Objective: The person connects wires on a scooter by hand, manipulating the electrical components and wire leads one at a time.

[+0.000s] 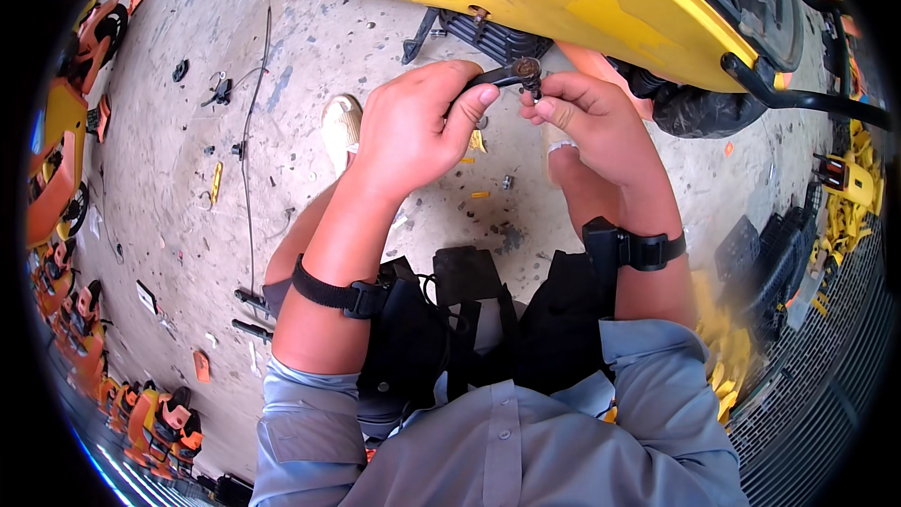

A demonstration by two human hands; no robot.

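Observation:
My left hand (413, 122) is closed around the dark handle of a ratchet wrench (526, 69), its round, rusty-looking head pointing right. Just under that head, the fingertips of my right hand (589, 113) pinch a small dark metal piece (533, 91), which looks like a socket. Whether it is fixed on the head I cannot tell. Both hands are above the floor between my knees, in front of a large yellow and orange machine body (601, 0). A black ribbed pedal or step (493, 38) juts out beneath that body.
Loose screws, scraps and a yellow-handled tool (217, 183) litter the concrete floor (310, 160). A thin black cable (249, 141) runs along the left. Orange and yellow machines (70, 160) line the left edge. At right lie yellow parts (849, 178), black crates (784, 249) and a black bar (817, 105).

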